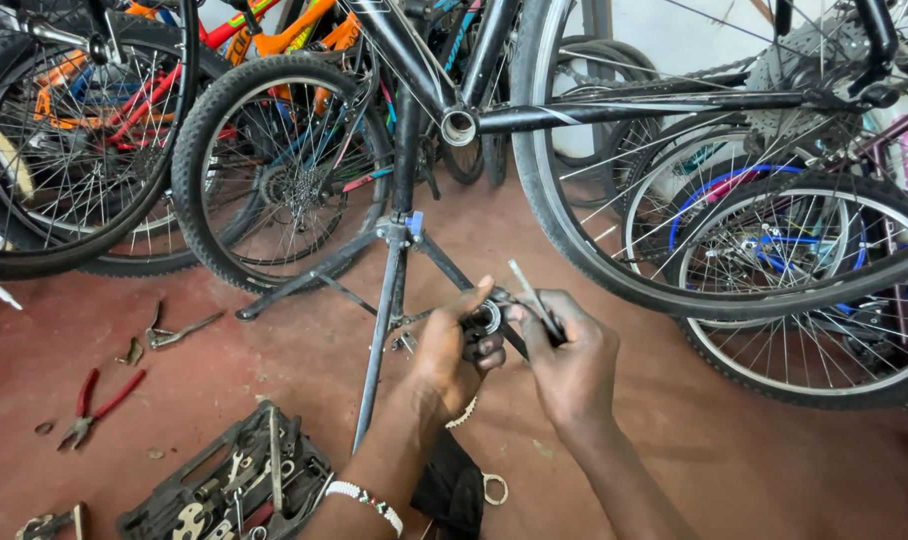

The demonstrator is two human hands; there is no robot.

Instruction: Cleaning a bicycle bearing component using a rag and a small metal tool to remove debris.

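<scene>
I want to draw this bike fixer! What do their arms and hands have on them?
Both arms are bare, with no sleeves or gloves. The left hand has a white beaded bracelet on its forearm. The right hand wears nothing.

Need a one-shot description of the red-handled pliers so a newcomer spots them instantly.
Start at the black bicycle clamped on the grey folding repair stand, then look down and left across the red-brown floor. The pliers lie there, above the open black tool case. They alone have red handles; the plier-like tool farther up is bare grey metal.
</scene>
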